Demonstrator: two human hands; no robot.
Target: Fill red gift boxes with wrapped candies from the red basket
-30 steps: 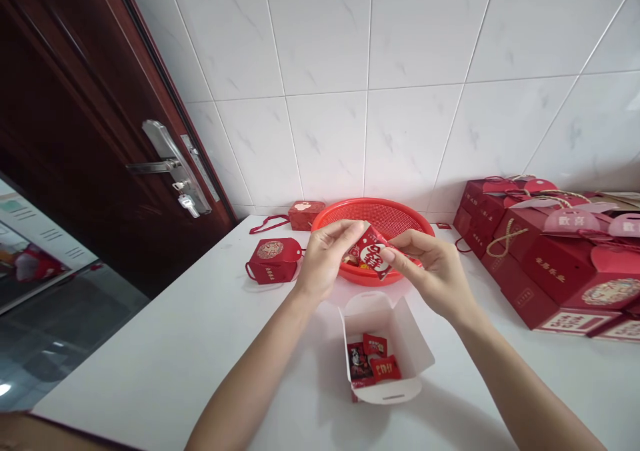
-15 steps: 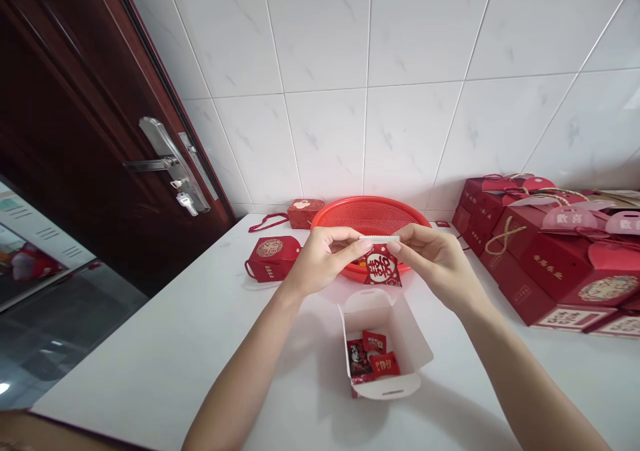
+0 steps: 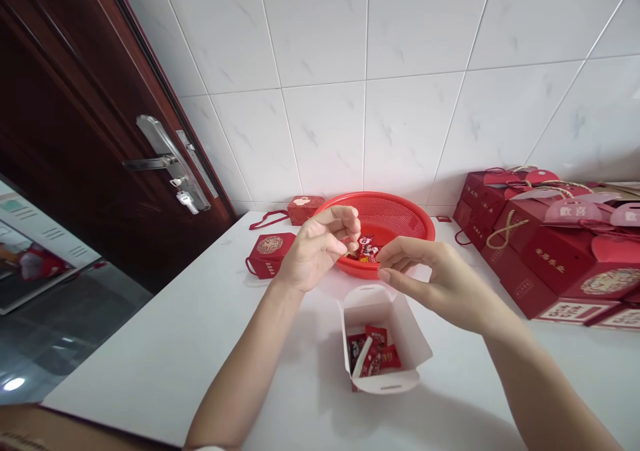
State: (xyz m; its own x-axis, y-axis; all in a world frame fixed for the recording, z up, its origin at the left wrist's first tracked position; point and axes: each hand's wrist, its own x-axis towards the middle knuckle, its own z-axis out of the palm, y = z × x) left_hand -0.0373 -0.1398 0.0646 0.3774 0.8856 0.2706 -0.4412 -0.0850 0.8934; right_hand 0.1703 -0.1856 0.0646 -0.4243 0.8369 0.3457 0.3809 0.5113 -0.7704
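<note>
An opened gift box (image 3: 417,334) with white inner walls stands on the white table. Several small red packets (image 3: 390,356) lie inside it, and a red packet with a white edge (image 3: 367,358) leans among them. My left hand (image 3: 320,248) hovers in front of the red basket (image 3: 400,208), fingers loosely bent and apart from the thumb, with nothing in it. Just above the box's far right edge is my right hand (image 3: 430,274), its thumb and fingers apart and nothing between them. In the basket, a few red packets (image 3: 369,252) show between my hands.
Stacked red gift boxes (image 3: 545,251) with rope handles fill the right side. A closed red box (image 3: 270,254) and a smaller red box (image 3: 304,209) stand left of the basket. A tiled wall (image 3: 320,131) rises behind, with a dark door (image 3: 75,91) at left.
The red packet that both hands held by its white edge has been let go and now lies in the open box. My hands have parted their fingers.
</note>
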